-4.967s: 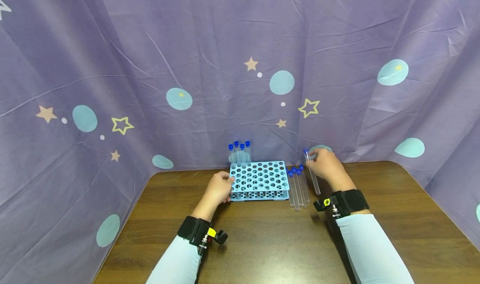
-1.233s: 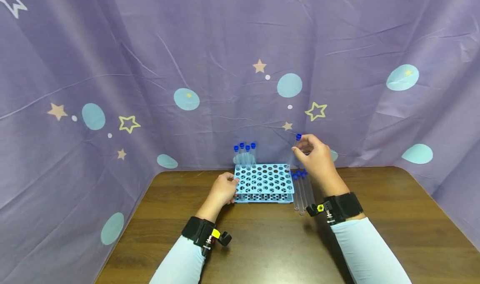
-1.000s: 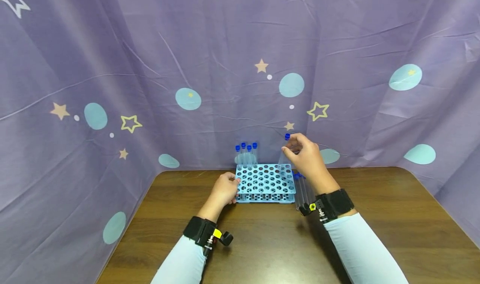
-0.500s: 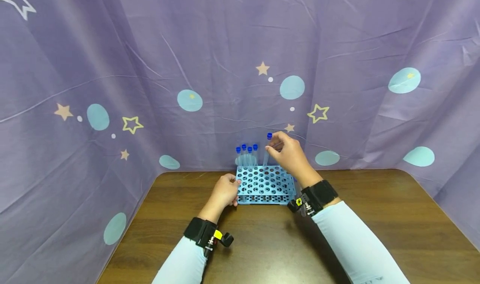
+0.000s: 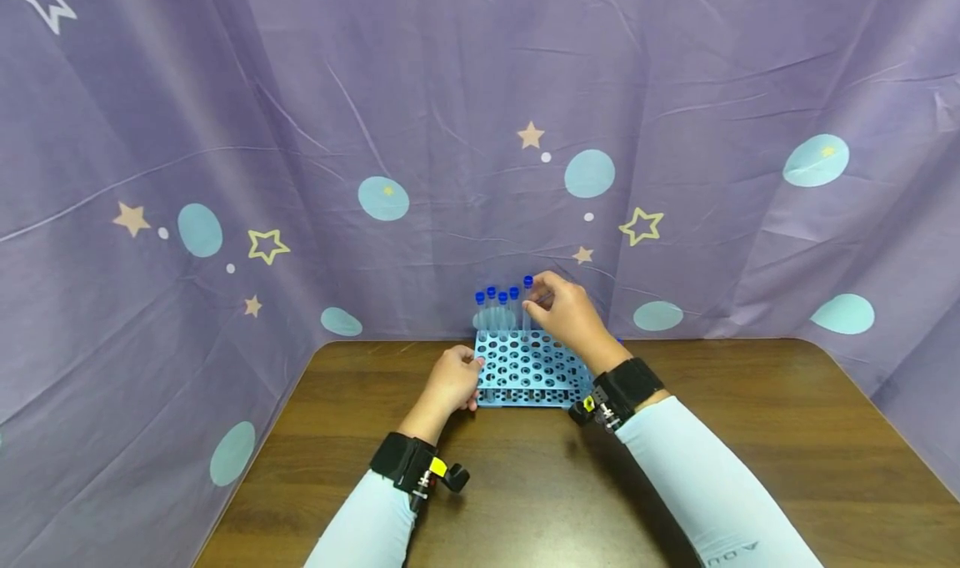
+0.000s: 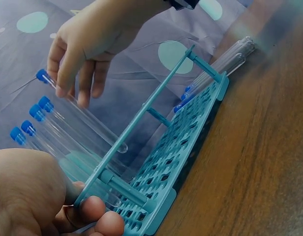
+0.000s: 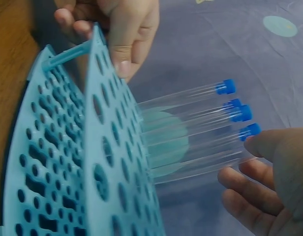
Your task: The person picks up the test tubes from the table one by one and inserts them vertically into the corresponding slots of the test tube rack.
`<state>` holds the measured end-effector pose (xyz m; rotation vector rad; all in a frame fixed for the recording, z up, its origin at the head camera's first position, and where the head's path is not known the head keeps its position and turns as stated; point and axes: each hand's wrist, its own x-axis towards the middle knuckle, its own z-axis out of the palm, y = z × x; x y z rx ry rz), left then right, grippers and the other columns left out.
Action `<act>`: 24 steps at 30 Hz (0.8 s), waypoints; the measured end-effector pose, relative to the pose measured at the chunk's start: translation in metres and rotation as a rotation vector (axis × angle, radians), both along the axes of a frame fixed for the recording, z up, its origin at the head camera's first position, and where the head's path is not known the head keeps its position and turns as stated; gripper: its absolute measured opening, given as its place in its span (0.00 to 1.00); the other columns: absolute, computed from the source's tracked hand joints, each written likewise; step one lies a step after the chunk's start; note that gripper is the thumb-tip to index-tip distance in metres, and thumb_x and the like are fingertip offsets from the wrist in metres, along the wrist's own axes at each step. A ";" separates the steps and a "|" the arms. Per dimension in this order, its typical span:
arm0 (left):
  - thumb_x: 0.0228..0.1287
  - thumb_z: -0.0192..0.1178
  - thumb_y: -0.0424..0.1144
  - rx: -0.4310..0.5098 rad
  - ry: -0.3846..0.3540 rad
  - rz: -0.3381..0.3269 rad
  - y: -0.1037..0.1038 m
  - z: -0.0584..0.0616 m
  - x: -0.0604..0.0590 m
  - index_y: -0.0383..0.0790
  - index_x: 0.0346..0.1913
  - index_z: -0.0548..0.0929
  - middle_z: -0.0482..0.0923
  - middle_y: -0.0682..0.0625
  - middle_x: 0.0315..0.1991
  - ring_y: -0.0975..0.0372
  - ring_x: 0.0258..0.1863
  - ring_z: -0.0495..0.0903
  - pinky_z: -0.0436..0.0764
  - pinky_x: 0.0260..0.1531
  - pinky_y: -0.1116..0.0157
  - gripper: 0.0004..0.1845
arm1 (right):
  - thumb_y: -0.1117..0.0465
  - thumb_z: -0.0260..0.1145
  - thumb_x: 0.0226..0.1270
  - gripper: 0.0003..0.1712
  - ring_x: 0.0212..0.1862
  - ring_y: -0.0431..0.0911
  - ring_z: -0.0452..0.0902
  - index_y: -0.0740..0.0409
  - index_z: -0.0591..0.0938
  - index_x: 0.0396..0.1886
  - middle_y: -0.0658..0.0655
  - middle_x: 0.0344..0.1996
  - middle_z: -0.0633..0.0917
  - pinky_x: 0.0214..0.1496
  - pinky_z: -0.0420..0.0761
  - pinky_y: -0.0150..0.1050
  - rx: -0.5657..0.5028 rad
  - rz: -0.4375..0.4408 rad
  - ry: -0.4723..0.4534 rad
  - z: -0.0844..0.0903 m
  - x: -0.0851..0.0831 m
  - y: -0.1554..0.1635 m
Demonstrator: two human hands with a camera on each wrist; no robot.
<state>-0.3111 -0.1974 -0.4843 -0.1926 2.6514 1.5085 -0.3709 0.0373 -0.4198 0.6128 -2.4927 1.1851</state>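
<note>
Head view: right hand point(image 5: 570, 314) grip pinches a blue-capped test tube point(image 5: 527, 305) over the blue rack's point(image 5: 528, 372) far edge; left hand point(image 5: 450, 380) grip clasps the rack's left end.

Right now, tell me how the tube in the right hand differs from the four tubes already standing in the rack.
The held tube is pinched near its cap by the right hand; the four racked tubes stand free of any hand. Its rounded tip hangs just above the blue rack, while theirs pass down through the holes. In the head view its cap stands higher than theirs. All are clear, blue-capped and look empty.
</note>
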 end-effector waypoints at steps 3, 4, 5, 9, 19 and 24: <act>0.91 0.58 0.43 0.000 0.001 0.000 0.000 0.001 0.000 0.31 0.68 0.80 0.77 0.47 0.19 0.60 0.11 0.78 0.76 0.12 0.68 0.19 | 0.61 0.78 0.79 0.24 0.49 0.55 0.96 0.65 0.82 0.67 0.60 0.49 0.94 0.49 0.96 0.48 -0.007 0.008 -0.002 -0.006 0.000 -0.001; 0.91 0.58 0.43 -0.001 0.002 0.000 0.000 0.001 0.000 0.31 0.68 0.80 0.78 0.46 0.19 0.60 0.11 0.78 0.76 0.12 0.68 0.19 | 0.61 0.78 0.79 0.24 0.49 0.55 0.96 0.64 0.82 0.67 0.60 0.49 0.94 0.48 0.96 0.47 -0.005 0.009 -0.003 -0.008 0.000 -0.002; 0.91 0.58 0.43 -0.002 0.004 0.000 0.000 0.001 0.000 0.31 0.68 0.80 0.78 0.46 0.19 0.60 0.11 0.78 0.76 0.11 0.68 0.19 | 0.61 0.77 0.79 0.24 0.49 0.54 0.96 0.65 0.82 0.67 0.60 0.49 0.94 0.48 0.95 0.47 -0.003 0.010 -0.003 -0.011 0.000 -0.002; 0.91 0.58 0.42 -0.004 0.004 -0.001 0.001 0.001 0.001 0.31 0.68 0.80 0.79 0.45 0.20 0.60 0.11 0.78 0.76 0.12 0.68 0.19 | 0.61 0.77 0.80 0.23 0.48 0.53 0.96 0.64 0.82 0.67 0.59 0.48 0.94 0.47 0.95 0.46 0.030 0.004 0.004 -0.020 0.000 -0.005; 0.91 0.58 0.43 -0.010 -0.002 0.005 0.002 0.002 0.001 0.31 0.69 0.80 0.78 0.47 0.19 0.60 0.11 0.78 0.76 0.12 0.68 0.19 | 0.61 0.77 0.79 0.23 0.46 0.52 0.95 0.63 0.83 0.68 0.58 0.48 0.95 0.48 0.95 0.47 0.059 -0.011 -0.007 -0.027 0.002 -0.008; 0.91 0.58 0.43 -0.007 -0.006 0.009 0.001 0.002 0.001 0.32 0.69 0.80 0.77 0.47 0.19 0.60 0.12 0.78 0.76 0.12 0.68 0.19 | 0.61 0.77 0.79 0.23 0.46 0.53 0.95 0.63 0.83 0.67 0.59 0.47 0.95 0.49 0.94 0.49 0.059 -0.021 -0.010 -0.026 0.002 -0.008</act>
